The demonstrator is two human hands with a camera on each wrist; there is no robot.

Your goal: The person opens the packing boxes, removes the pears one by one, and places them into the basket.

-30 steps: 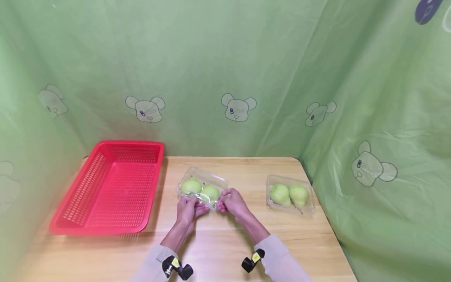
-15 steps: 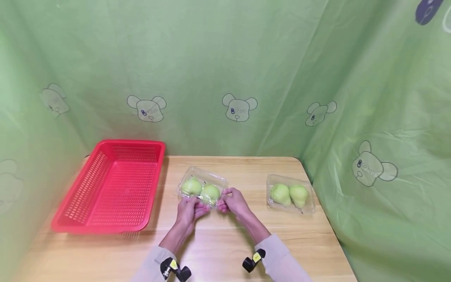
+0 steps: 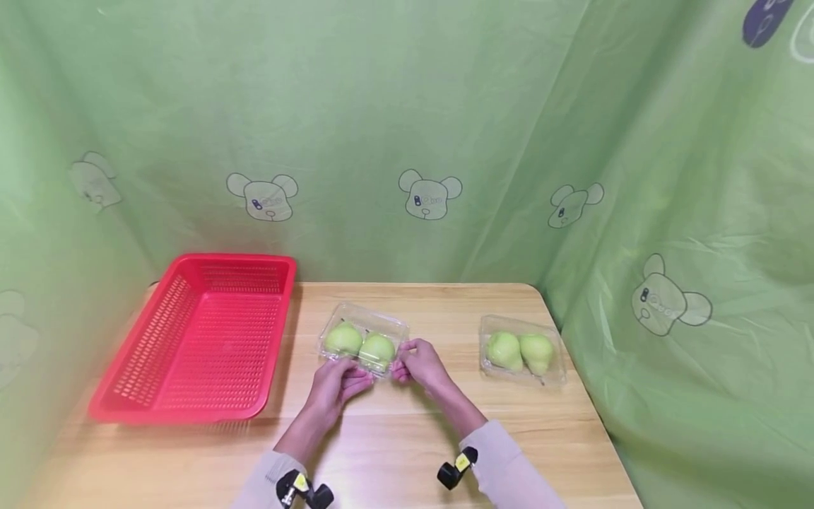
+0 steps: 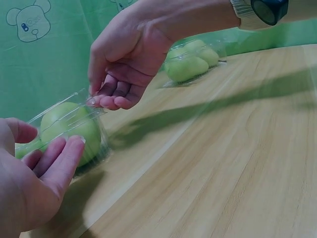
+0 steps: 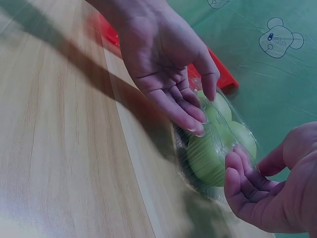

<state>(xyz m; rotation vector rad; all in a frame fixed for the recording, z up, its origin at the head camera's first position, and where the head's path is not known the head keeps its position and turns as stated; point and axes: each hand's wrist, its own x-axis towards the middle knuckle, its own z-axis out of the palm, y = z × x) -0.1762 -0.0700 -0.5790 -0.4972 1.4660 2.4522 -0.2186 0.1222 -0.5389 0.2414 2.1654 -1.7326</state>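
A clear plastic clamshell box point(image 3: 386, 327) with two green pears point(image 3: 343, 339) stands mid-table, slightly turned. My left hand point(image 3: 333, 391) holds its near edge, thumb over the rim and fingers lower along the front. My right hand point(image 3: 420, 365) pinches the near right corner of the rim between thumb and fingertips, the other fingers curled in. In the left wrist view, a pear point(image 4: 74, 129) shows through the plastic between both hands. In the right wrist view, the left hand's fingers point(image 5: 178, 111) lie against the front of the box.
A red perforated plastic basket point(image 3: 210, 339) stands at the table's left. On the right, near the edge, sits a second clear box point(image 3: 524, 325) with two pears point(image 3: 537, 353). A green curtain point(image 3: 356, 106) with bear faces hangs round the wooden table point(image 3: 394, 452).
My left hand has shifted slightly left along the near edge of the box, its wrist moving left too. The right hand keeps its place at the corner.
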